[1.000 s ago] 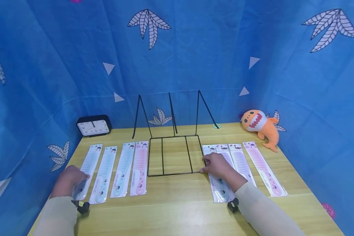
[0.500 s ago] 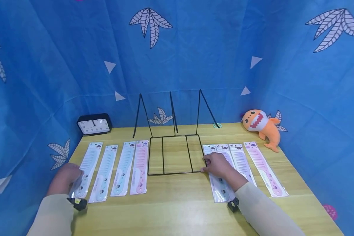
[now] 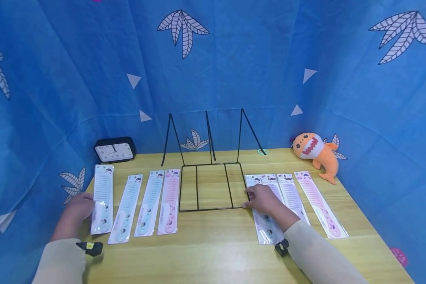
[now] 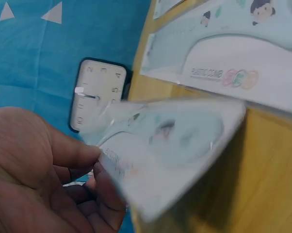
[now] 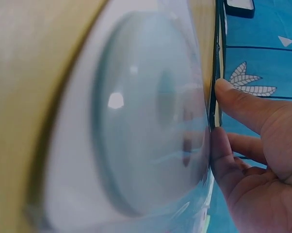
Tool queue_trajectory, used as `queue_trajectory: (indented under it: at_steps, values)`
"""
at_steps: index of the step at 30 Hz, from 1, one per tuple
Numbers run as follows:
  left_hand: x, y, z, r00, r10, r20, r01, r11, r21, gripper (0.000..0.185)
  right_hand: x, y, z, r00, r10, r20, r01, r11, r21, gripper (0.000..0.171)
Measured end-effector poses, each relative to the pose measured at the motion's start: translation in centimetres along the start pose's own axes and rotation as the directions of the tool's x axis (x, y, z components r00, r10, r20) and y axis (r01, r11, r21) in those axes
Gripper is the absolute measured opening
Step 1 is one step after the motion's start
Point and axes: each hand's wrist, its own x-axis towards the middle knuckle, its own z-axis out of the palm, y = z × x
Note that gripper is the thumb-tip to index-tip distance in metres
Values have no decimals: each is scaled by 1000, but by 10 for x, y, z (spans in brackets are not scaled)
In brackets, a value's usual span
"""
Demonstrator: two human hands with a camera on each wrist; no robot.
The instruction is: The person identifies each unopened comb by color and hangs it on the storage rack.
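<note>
My left hand [image 3: 79, 207] pinches the left edge of a packaged light-blue comb [image 3: 103, 197] at the far left of the table. In the left wrist view, thumb and fingers hold the clear sleeve of this comb [image 4: 165, 141], which is tilted up off the wood. My right hand [image 3: 264, 199] grips the right front corner of a black wire rack [image 3: 213, 208] between thumb and fingers. Beneath that hand lies another packaged blue comb [image 3: 268, 232], partly hidden; the right wrist view shows its rounded handle end [image 5: 141, 111] close up.
More packaged combs lie beside the rack: a blue one [image 3: 126, 209], another blue [image 3: 150, 203] and a pink [image 3: 169, 201] left; a purple [image 3: 292, 195] and a pink [image 3: 321, 205] right. A clock [image 3: 114, 152] and an orange plush shark [image 3: 319, 154] stand behind.
The leftmost comb, flat before, has been lifted and turned more upright by my left hand, which shifted slightly outward. My right hand stays on the rack.
</note>
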Motion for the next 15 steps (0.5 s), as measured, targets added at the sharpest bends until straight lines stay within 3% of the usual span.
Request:
queue_trajectory:
  at_steps: [4,9,15]
  values:
    - [-5,5,-8,1000,-3,3,3,1000,29,53,0,-1,0,1000,2,5,-2,1000,-7,58]
    - [-8,8,-14,997,75,7,-75,997,-4,57,1,0,1,1000,0,3,0,1000,-12,62]
    - [-17,18,-11,983,160,-94,-166,985,-52,51,0,0,1,1000,14,5,-14,1000,-2,64]
